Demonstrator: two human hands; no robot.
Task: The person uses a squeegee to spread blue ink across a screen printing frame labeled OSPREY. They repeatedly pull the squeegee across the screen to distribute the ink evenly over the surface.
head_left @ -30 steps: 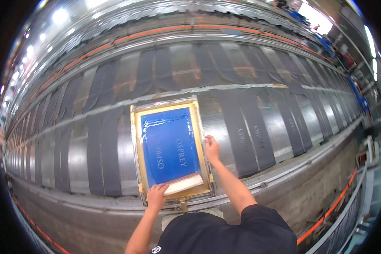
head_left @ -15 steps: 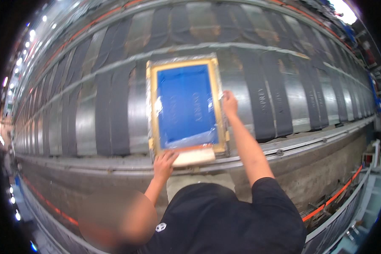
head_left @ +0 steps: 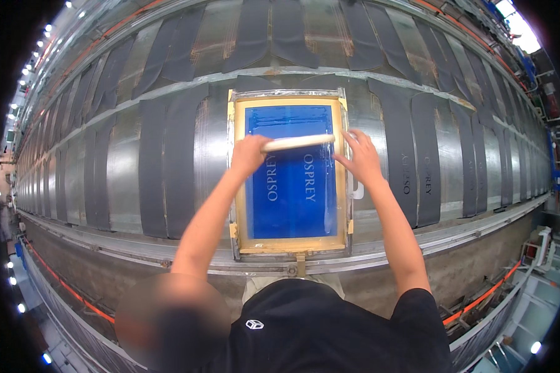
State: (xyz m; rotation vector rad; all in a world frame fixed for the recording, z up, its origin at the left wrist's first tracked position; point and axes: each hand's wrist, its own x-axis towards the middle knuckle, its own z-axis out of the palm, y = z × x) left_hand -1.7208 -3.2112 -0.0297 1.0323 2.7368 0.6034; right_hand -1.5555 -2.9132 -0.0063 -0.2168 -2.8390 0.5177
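Note:
A screen-printing frame (head_left: 238, 186) with a blue mesh (head_left: 290, 214) and pale lettering lies on the long metal table. My left hand (head_left: 249, 155) is closed on the left end of a squeegee (head_left: 302, 142) with a pale wooden handle. The squeegee lies crosswise over the upper half of the mesh. Over the frame's right side is my right hand (head_left: 362, 155), its thumb and fingers apart. It is near the squeegee's right end and holds nothing that I can see. The squeegee's blade is hidden under its handle.
Dark grey fabric pieces (head_left: 152, 168) lie in rows across the metal table (head_left: 123, 180), some with pale lettering on the right. A metal rail (head_left: 410, 244) runs along the near edge. Below it, at the right, is an orange strip (head_left: 488, 295).
My left hand and the squeegee have moved from the frame's near edge to the far half of the mesh. My right hand has opened at the frame's right side.

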